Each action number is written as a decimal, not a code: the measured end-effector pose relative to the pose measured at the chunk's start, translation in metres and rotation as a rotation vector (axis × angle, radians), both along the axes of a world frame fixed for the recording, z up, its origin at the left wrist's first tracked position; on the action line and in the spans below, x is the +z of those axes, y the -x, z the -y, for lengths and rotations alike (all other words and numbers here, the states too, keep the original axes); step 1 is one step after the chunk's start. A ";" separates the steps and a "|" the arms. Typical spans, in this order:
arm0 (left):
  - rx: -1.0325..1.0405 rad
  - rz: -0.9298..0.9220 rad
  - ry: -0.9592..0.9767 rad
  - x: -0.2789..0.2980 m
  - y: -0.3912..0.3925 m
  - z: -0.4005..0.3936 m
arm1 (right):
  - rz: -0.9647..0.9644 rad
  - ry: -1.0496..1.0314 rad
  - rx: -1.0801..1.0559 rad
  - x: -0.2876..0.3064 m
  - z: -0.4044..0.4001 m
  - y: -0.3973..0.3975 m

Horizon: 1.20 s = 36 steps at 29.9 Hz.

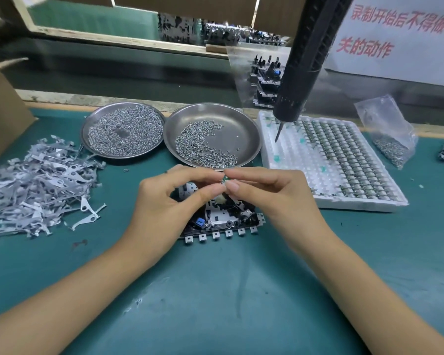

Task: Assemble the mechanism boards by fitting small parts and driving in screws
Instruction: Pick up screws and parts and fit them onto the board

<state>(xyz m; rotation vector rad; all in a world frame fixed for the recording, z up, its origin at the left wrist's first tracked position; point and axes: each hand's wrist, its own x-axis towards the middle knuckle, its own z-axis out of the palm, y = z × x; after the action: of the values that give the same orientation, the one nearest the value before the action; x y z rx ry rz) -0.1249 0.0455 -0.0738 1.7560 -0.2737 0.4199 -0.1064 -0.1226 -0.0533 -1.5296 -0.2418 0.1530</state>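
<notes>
Both hands meet over the mechanism board [221,221], just below frame centre. Left hand [164,201] comes in from 7 o'clock, thumb and forefinger curled into a pinch; right hand [274,198] comes in from 5 o'clock, same pinch pose. Their fingers [231,186] touch around one small part [224,181] with a green patch, held just above the board. Part too small and too covered to tell its long axis or which way it points. Other fingers of both hands loosely curled, holding nothing else.

Board lies flat on the green worktop [215,290], long axis running 9 to 3 o'clock, a row of small square metal tabs along its near edge at 6 o'clock. Blue component near its left-near corner. Far half hidden by the hands.

At 12 o'clock from the board: steel dish [244,129] with a crescent of screws [203,149], touching the board's far side area; cannot tell actual contact. At 11 o'clock, a second dish [87,129] full of screws, rims of the two dishes touching. At 9 o'clock, loose heap of flat grey metal levers [36,180]. At 2 o'clock, white tray [287,160] with rows of small metal cylinders, its left columns bare. Black electric screwdriver [305,73] hangs tilted over the tray's far-left corner, bit pointing down toward 7 o'clock. At 3 o'clock, plastic bag [387,134] of screws.
</notes>
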 end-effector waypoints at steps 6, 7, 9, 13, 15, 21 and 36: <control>-0.027 0.030 -0.041 0.001 0.000 0.000 | 0.034 0.020 0.007 0.000 0.001 0.002; -0.023 0.056 -0.059 0.001 0.000 0.000 | 0.055 0.047 0.013 -0.001 0.001 0.002; -0.003 0.094 -0.084 0.001 -0.001 0.000 | 0.096 0.092 0.032 -0.002 0.001 0.003; 0.025 0.085 -0.088 0.000 -0.001 -0.001 | 0.157 0.128 0.040 -0.003 0.000 0.005; 0.029 0.070 -0.085 0.000 0.000 -0.002 | 0.191 0.150 0.042 -0.002 0.000 0.005; 0.012 0.046 -0.185 0.001 0.002 -0.004 | 0.308 0.232 0.010 -0.006 0.003 0.007; 0.040 -0.076 -0.013 -0.003 0.008 -0.012 | 0.782 0.633 0.107 -0.020 0.007 0.006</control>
<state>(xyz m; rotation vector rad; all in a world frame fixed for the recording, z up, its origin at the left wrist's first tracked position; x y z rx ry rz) -0.1331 0.0574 -0.0769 1.7877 -0.1883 0.3799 -0.1126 -0.1297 -0.0728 -2.1547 -0.9658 -0.3295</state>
